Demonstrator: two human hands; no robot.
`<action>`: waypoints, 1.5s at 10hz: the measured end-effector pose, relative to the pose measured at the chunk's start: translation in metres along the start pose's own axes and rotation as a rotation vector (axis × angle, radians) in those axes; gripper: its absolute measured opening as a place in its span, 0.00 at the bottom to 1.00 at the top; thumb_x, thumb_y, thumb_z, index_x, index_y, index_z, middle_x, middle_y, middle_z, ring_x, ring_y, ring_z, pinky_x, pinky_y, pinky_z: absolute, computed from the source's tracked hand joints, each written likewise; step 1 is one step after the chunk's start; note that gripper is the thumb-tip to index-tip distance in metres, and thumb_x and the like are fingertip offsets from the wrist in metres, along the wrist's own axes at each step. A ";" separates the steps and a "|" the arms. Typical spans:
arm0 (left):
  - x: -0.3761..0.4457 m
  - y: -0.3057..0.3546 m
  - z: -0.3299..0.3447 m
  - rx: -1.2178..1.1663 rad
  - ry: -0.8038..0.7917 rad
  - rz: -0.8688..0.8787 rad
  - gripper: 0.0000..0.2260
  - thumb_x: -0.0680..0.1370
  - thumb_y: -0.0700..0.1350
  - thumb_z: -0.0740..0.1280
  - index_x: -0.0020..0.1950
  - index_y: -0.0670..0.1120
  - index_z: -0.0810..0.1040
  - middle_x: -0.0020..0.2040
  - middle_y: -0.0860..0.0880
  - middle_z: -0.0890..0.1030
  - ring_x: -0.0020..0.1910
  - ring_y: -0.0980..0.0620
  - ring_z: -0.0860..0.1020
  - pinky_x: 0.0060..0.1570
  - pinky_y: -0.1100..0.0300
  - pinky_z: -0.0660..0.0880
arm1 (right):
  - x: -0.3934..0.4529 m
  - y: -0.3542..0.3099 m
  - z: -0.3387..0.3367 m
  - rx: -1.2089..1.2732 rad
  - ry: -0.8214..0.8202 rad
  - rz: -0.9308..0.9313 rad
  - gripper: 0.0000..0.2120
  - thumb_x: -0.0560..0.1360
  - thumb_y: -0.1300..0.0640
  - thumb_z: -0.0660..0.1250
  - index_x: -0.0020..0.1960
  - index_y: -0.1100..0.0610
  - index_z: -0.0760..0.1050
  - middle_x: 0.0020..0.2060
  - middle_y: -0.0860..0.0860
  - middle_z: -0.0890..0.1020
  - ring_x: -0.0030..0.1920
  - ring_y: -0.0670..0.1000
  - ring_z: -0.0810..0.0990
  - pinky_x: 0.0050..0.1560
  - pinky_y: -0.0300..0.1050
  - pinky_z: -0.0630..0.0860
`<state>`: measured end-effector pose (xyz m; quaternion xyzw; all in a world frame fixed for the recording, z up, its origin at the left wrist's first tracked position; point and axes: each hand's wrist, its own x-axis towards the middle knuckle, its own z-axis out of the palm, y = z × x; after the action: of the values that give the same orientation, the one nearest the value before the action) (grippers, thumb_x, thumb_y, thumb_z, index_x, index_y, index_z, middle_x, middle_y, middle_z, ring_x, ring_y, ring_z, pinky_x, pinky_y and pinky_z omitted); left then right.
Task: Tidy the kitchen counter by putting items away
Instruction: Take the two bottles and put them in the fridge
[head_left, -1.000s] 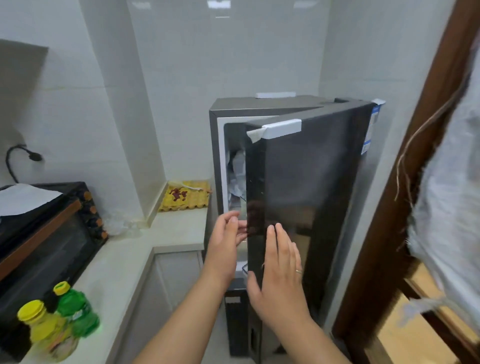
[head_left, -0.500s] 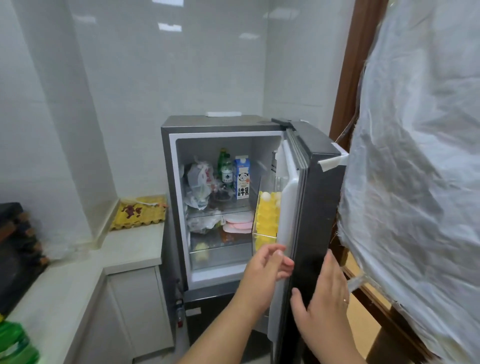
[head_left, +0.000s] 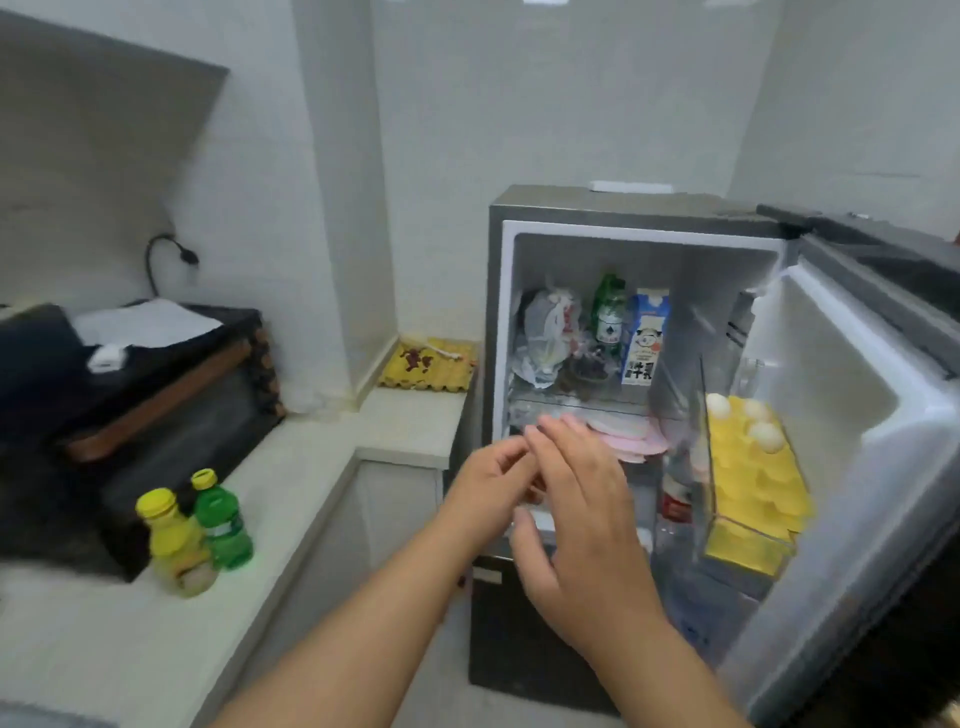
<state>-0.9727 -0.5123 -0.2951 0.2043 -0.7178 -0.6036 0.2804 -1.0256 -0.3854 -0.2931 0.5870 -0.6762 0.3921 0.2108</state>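
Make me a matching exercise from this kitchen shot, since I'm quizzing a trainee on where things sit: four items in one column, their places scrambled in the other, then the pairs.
Items
1. milk carton
2. eggs
3. yellow-capped bottle
4. white sheet

Places
A. on the counter in front of the oven
B. on top of the black oven
C. upper shelf inside the fridge
D. yellow tray in the open fridge door

Pairs: 1-C, 2-D, 3-A, 4-B
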 end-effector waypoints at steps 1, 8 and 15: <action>-0.005 -0.054 -0.081 0.140 0.296 -0.117 0.08 0.79 0.40 0.65 0.51 0.50 0.82 0.46 0.53 0.84 0.48 0.55 0.82 0.52 0.63 0.77 | 0.018 -0.002 0.083 0.052 -0.299 0.098 0.34 0.76 0.54 0.66 0.79 0.54 0.60 0.78 0.49 0.62 0.80 0.48 0.51 0.80 0.57 0.51; -0.059 -0.274 -0.427 0.430 0.729 -0.693 0.17 0.65 0.43 0.73 0.51 0.54 0.76 0.44 0.52 0.84 0.44 0.56 0.83 0.45 0.52 0.80 | 0.087 -0.133 0.538 0.514 -1.117 0.404 0.24 0.65 0.49 0.70 0.60 0.43 0.69 0.55 0.49 0.81 0.56 0.53 0.81 0.57 0.54 0.78; 0.322 -0.142 -0.012 0.497 -0.459 -0.021 0.22 0.63 0.53 0.73 0.54 0.63 0.72 0.47 0.59 0.81 0.47 0.60 0.81 0.48 0.58 0.79 | 0.138 0.277 0.166 0.017 0.043 1.199 0.26 0.65 0.52 0.80 0.58 0.43 0.73 0.47 0.43 0.82 0.50 0.48 0.82 0.49 0.45 0.74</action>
<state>-1.2159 -0.7510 -0.3830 0.1327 -0.8852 -0.4433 0.0466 -1.2930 -0.6007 -0.3691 0.0969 -0.8820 0.4596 -0.0383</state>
